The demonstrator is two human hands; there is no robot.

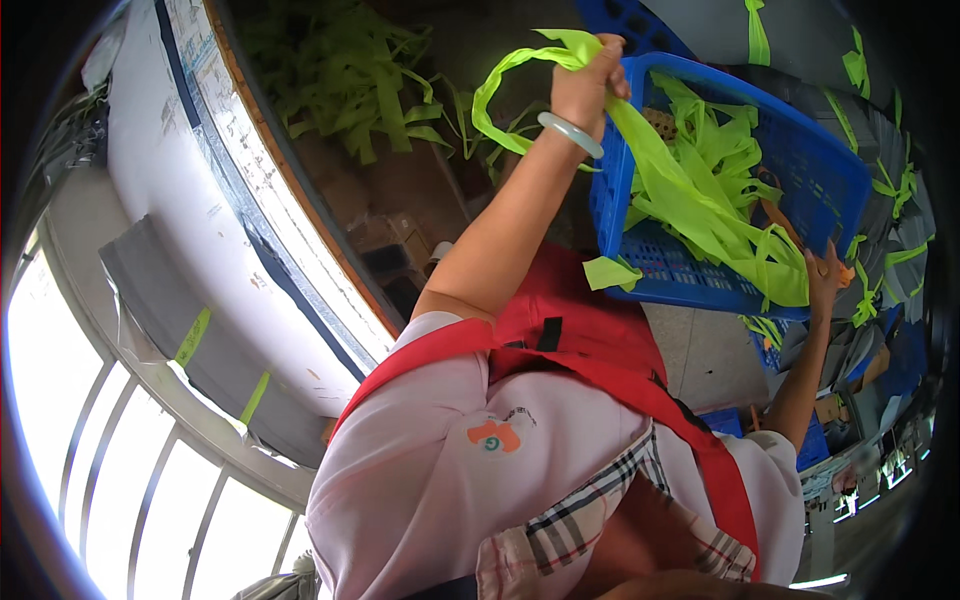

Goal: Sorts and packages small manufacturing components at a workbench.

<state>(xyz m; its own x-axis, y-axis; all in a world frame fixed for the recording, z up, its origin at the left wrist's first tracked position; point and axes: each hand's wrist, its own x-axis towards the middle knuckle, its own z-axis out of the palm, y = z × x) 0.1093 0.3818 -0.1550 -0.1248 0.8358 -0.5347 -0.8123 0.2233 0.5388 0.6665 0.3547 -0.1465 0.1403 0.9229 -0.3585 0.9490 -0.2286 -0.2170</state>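
Note:
My left hand (588,85), with a pale bangle at its wrist, is raised at the far left corner of a blue plastic basket (740,293). It is closed around bright yellow-green fabric strips (655,160); one loops out to the left, others run down into the basket. At the basket's near right corner, my right hand (824,278) is closed, its fingers partly hidden, where the strips' lower ends meet it. More strips lie tangled inside the basket, beside a small brown piece (660,122). One short strip end (612,274) hangs over the near left corner.
A heap of similar strips (340,75) lies in shadow at the far left. Left of me stands a white worn table (190,190) with a grey folded piece (200,330) beyond it. Grey bundles tied with green strips (895,190) are stacked at the right. Cardboard boxes (395,245) sit low under the table's edge.

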